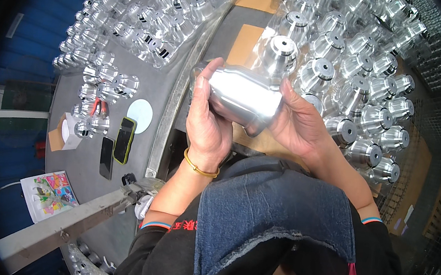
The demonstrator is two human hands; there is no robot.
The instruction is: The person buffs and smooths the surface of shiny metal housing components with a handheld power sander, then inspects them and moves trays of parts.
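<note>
Between my two hands I hold a shiny silver metal cup-shaped part (244, 94), lying on its side with its wider end toward the right. My left hand (207, 117) grips the left end, thumb and fingers around it; a yellow bangle circles that wrist. On the other end, my right hand (302, 122) has its thumb on the upper edge, and its other fingers are mostly hidden behind the part. Just beyond my hands stands a similar silver part (280, 55) with a small dark hole in its top.
Many like parts (362, 93) stand in clear plastic trays at the right. More silver parts (94, 33) sit on the grey table (153, 85) at the left, near a yellow-cased phone (124, 140), a dark phone (106, 158), a white disc (140, 116) and a small box (65, 134). A metal beam (60, 233) crosses the lower left.
</note>
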